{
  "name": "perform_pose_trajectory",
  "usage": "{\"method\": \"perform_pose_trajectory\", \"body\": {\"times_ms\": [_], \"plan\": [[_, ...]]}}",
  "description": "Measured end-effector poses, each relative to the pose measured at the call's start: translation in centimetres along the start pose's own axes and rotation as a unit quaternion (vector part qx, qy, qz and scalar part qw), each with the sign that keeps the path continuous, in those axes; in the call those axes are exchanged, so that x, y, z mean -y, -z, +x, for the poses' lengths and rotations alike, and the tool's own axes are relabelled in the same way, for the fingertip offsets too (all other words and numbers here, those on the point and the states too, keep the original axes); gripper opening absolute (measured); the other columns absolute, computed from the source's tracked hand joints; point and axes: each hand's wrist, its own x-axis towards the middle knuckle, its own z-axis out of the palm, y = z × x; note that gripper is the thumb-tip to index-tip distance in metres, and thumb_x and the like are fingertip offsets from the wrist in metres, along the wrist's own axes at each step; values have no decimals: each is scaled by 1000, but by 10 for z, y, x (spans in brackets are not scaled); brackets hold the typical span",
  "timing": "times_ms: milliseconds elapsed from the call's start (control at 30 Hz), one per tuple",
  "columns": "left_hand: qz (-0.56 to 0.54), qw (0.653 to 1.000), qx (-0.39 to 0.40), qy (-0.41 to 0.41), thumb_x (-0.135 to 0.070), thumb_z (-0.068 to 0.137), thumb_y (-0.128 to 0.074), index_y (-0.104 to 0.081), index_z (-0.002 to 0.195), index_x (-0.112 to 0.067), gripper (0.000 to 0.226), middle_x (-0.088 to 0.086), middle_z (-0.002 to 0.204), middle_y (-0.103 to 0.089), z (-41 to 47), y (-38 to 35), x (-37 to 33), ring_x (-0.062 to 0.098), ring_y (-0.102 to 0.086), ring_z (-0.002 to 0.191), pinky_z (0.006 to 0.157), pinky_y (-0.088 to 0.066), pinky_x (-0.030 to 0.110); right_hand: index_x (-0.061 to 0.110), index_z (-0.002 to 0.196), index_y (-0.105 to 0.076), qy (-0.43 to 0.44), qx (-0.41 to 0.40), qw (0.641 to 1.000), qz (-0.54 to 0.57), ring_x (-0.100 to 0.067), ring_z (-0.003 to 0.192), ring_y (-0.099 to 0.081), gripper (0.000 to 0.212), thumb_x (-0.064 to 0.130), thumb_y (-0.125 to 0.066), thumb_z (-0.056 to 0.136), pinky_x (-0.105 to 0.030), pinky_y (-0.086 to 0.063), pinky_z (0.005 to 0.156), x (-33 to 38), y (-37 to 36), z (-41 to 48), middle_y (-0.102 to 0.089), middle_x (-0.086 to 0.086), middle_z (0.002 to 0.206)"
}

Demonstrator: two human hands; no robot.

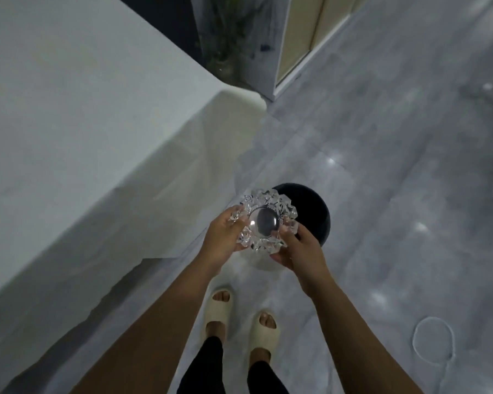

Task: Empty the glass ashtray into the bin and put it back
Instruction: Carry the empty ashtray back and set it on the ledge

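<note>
A cut-glass ashtray [268,220] with a jagged rim hangs in the air between both hands, tipped so its round base faces the camera. My left hand [225,240] grips its left rim, and my right hand [299,251] grips its lower right rim. Directly behind and below the ashtray stands a round bin [310,211] on the floor, its opening dark with a black liner and its pale body showing below my hands. What lies inside the ashtray or the bin cannot be seen.
A white table [83,123] with a draped cloth fills the left side, its corner near the bin. Grey glossy floor tiles [396,194] spread to the right. My feet in cream slippers [239,317] stand just before the bin. A beige door [299,41] is at the back.
</note>
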Motion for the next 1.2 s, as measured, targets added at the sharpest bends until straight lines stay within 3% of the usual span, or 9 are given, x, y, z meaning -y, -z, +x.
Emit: {"method": "perform_pose_trajectory", "body": {"times_ms": [167,300,467,567,733,867,1000,1100,1200], "plan": [[-68,996,-60,-18,-23,91,-64,-60,122,-25,31,15,120,-67,-53,24,-20,35,-67,110,77,-60,39,16,118,-63,4,44,998,-55,-32,95,-71,25,26,-55,96,-41,-60,84,29,-27,-31,-72,-14,111],[-112,987,-108,-41,-22,90,-65,-62,121,-23,32,12,110,-68,-97,56,-27,31,-70,99,81,-59,43,15,115,-65,6,102,989,-104,-35,97,-72,25,27,-57,95,-42,-60,84,45,-61,-57,-72,-16,111],[-163,969,-171,-71,-23,92,-62,-61,104,-28,13,11,102,-65,-148,109,-33,25,-66,86,75,-59,38,11,118,-63,9,178,973,-147,-35,97,-71,28,25,-57,95,-32,-60,74,60,-122,-93,-70,-19,114],[-179,957,-212,-83,-23,92,-61,-61,105,-28,14,10,105,-68,-179,145,-36,25,-67,88,78,-60,41,9,121,-60,7,210,964,-163,-29,80,-70,28,21,-56,96,-26,-59,62,64,-164,-115,-69,-17,106],[-203,939,-257,-105,-21,94,-58,-59,91,-35,14,9,100,-66,-222,206,-39,24,-65,83,83,-57,45,20,116,-61,23,252,943,-216,-26,77,-66,21,19,-53,96,-29,-59,60,58,-240,-143,-67,-10,101],[-243,919,-296,-95,-18,95,-57,-56,116,-22,21,2,91,-64,-241,258,-30,16,-63,75,77,-57,38,14,111,-62,39,272,925,-262,-29,81,-67,19,15,-51,96,-32,-61,62,47,-301,-161,-64,-11,101],[-272,901,-328,-81,-15,93,-60,-59,126,-11,33,10,97,-67,-250,308,-21,24,-65,82,75,-57,36,17,122,-58,70,274,905,-317,-36,97,-66,26,18,-52,96,-32,-60,58,34,-357,-168,-62,-11,107],[-306,886,-340,-72,-13,92,-60,-65,116,-11,25,13,100,-67,-252,347,-15,24,-66,79,68,-58,32,15,124,-58,105,276,882,-367,-37,100,-66,29,18,-51,96,-40,-62,65,26,-403,-168,-63,-15,111],[-307,884,-347,-66,-16,93,-59,-65,119,-10,27,14,101,-67,-249,381,-6,26,-66,84,75,-59,38,12,120,-60,148,278,839,-444,-35,99,-65,29,21,-51,93,-50,-58,83,15,-442,-164,-64,-12,107]]}}
